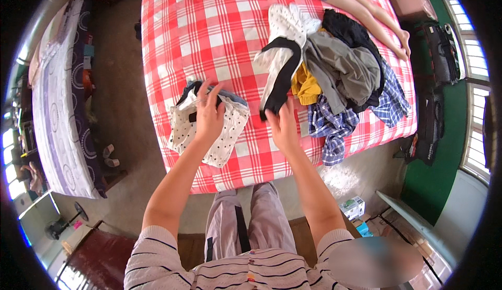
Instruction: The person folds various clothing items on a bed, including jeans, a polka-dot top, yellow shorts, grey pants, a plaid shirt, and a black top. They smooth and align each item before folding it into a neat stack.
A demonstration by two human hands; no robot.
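My left hand has its fingers spread over a small folded pile near the bed's left side. On top of that pile lies a white polka-dot garment, with a blue denim piece showing at its far edge. My right hand closes thumb and fingers on the near black end of a white and black garment. This garment stretches from my fingers to the far white end, beside a loose heap. The fingertips of my right hand are partly hidden by the cloth.
A red checked bedspread covers the bed. The heap holds a grey garment, a yellow garment and a blue plaid shirt. Another person's bare legs rest at the far right. Another bed stands left across the floor.
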